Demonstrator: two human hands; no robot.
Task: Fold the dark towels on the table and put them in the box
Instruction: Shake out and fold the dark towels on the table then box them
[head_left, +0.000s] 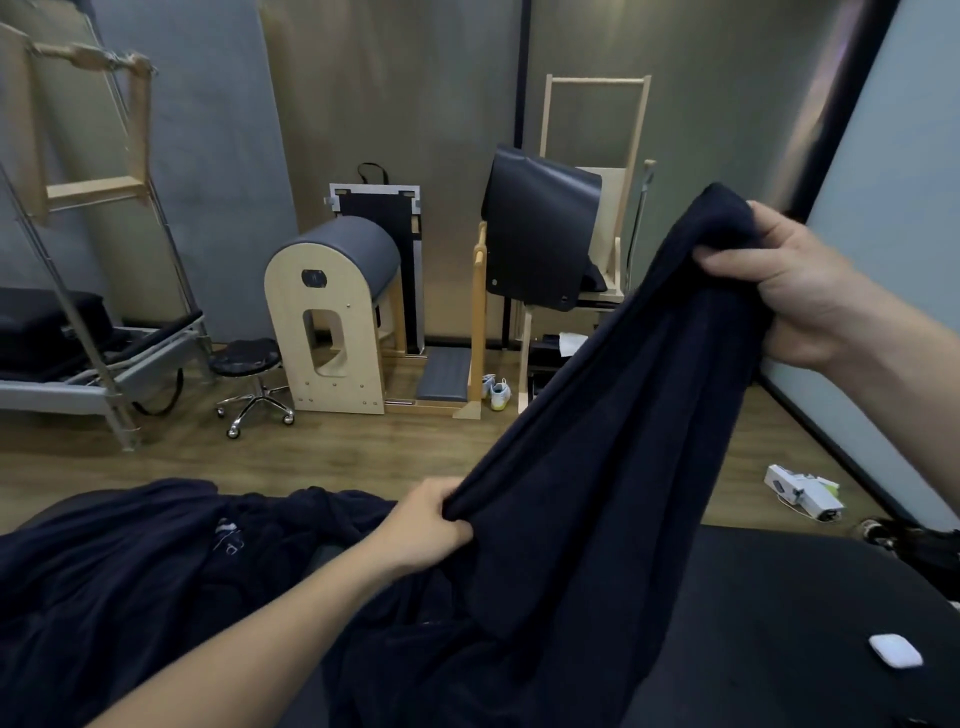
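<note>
Both the left hand (431, 519) and right hand (795, 291) grip one unfolded towel (597, 467). More towels (130, 571) lie heaped on the bench (779, 623); no box shows.

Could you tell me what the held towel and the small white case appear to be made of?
The towel looks like soft, matte navy terry or fleece: it drapes in loose folds and bunches where the left hand and right hand grip it. The small white case seems smooth, faintly glossy plastic, judging by its rounded, even surface.
</note>
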